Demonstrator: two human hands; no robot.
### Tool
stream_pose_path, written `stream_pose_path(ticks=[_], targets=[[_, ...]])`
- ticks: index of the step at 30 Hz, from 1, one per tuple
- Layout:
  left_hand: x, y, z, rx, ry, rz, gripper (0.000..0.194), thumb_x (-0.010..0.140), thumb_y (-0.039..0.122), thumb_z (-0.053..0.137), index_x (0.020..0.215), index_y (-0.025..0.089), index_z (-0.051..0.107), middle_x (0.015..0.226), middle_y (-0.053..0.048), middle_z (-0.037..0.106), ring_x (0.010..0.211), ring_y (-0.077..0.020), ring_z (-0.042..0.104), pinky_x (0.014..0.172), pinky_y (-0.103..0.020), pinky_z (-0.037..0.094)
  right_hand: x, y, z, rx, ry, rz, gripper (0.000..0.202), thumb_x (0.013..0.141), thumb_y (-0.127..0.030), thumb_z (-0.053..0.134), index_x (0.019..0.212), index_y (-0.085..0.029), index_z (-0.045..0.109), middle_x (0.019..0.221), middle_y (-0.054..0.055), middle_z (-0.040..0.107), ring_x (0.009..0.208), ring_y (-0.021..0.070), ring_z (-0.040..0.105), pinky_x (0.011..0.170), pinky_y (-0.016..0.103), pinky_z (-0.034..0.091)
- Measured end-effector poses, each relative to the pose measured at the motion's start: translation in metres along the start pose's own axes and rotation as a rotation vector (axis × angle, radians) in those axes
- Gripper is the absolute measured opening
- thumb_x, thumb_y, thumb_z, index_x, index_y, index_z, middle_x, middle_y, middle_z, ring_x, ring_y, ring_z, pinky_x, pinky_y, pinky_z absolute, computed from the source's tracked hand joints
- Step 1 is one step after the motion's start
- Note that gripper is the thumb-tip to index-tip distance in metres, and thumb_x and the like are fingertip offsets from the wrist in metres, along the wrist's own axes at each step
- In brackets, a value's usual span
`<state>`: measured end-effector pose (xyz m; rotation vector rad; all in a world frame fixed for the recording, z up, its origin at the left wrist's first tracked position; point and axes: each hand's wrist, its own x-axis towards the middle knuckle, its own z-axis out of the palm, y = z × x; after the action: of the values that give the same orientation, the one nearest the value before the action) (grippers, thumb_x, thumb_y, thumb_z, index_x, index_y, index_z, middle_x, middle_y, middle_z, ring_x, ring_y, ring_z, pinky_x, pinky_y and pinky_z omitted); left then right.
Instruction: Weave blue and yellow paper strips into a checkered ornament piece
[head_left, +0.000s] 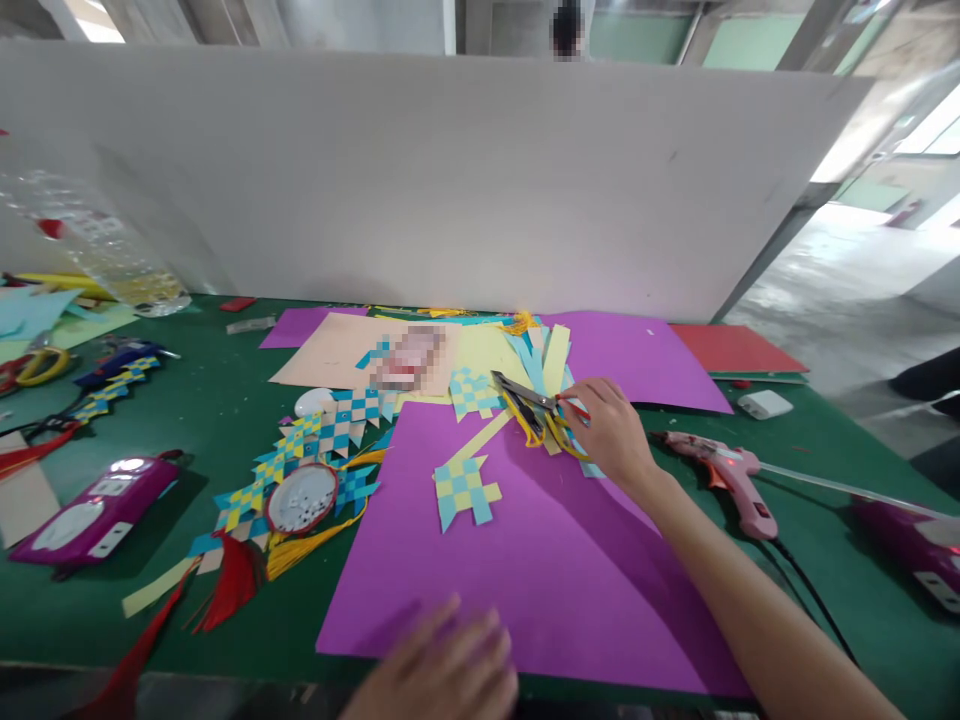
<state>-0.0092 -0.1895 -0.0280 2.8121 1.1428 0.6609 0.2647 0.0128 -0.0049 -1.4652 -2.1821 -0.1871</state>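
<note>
My right hand (611,420) is closed at the red handle of a pair of scissors (517,388), whose dark blades point left. Yellow-handled scissors (529,420) lie just under them, beside pale yellow and blue paper strips (556,360). Smeared by motion, my left hand (450,665) hovers around the front edge of a large purple sheet (570,560), fingers stretched out and holding nothing. Between the hands, a woven blue-and-yellow paper piece (461,490) with pointed ends lies on that sheet. Another woven piece (472,392) is farther back.
Woven fish-like strips with tassels (232,585) and a round dish of small white pieces (302,498) lie left. A purple power strip (97,510) is at far left. At right are a pink glue gun (724,465) and its cord. A white partition (450,180) stands behind.
</note>
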Motion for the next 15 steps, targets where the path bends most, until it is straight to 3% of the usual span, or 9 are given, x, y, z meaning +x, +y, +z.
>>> stream_pose_path(ticks=[2,3,5,7,11,15], targets=[[0.022,-0.024,-0.014,0.105,0.039,-0.042,0.050,0.096,0.017,0.045,0.145,0.027,0.037,0.138,-0.002,0.056,0.132,-0.0181,0.046,0.112,-0.035,0.035,-0.003,-0.018,-0.008,-0.006,0.049,-0.066,0.021,0.094,-0.027,0.046,0.085,-0.019,0.063,0.093,0.008,0.067,0.094,0.0224,0.055,0.086,0.036,0.038],[0.036,-0.036,-0.018,0.176,0.036,-0.081,0.051,0.095,0.026,0.049,0.145,0.022,0.037,0.142,-0.007,0.052,0.134,-0.0230,0.043,0.112,-0.039,0.035,-0.004,-0.027,-0.012,-0.028,0.070,-0.103,0.022,0.095,-0.027,0.047,0.084,-0.020,0.064,0.091,0.007,0.068,0.095,0.0229,0.055,0.087,0.038,0.036],[0.062,-0.060,-0.021,0.262,-0.020,-0.172,0.064,0.090,0.051,0.052,0.143,0.018,0.040,0.143,-0.015,0.049,0.133,-0.0321,0.043,0.108,-0.049,0.037,-0.008,-0.041,-0.019,-0.090,0.089,-0.180,0.023,0.094,-0.026,0.047,0.081,-0.021,0.065,0.091,0.006,0.069,0.098,0.0236,0.054,0.093,0.042,0.032],[0.079,-0.076,-0.016,0.279,-0.103,-0.241,0.067,0.086,0.058,0.053,0.140,0.019,0.045,0.136,-0.015,0.056,0.127,-0.0344,0.050,0.105,-0.055,0.037,-0.009,-0.044,-0.027,-0.152,0.094,-0.193,0.023,0.093,-0.023,0.047,0.081,-0.023,0.066,0.093,0.005,0.070,0.102,0.0244,0.053,0.101,0.046,0.025],[0.083,-0.084,-0.007,0.244,-0.193,-0.294,0.060,0.085,0.046,0.063,0.138,0.021,0.048,0.126,-0.012,0.064,0.119,-0.0309,0.057,0.109,-0.055,0.030,-0.006,-0.017,-0.044,-0.228,0.240,-0.041,0.020,0.093,-0.023,0.047,0.085,-0.022,0.065,0.091,0.006,0.070,0.100,0.0248,0.054,0.103,0.047,0.023],[0.077,-0.075,-0.011,0.161,-0.175,-0.332,0.062,0.084,0.039,0.066,0.140,0.025,0.045,0.118,-0.009,0.066,0.109,-0.0272,0.061,0.107,-0.051,0.035,-0.005,0.012,-0.053,-0.332,0.394,0.107,0.018,0.093,-0.025,0.047,0.087,-0.020,0.063,0.090,0.007,0.071,0.088,0.0245,0.055,0.088,0.043,0.028]])
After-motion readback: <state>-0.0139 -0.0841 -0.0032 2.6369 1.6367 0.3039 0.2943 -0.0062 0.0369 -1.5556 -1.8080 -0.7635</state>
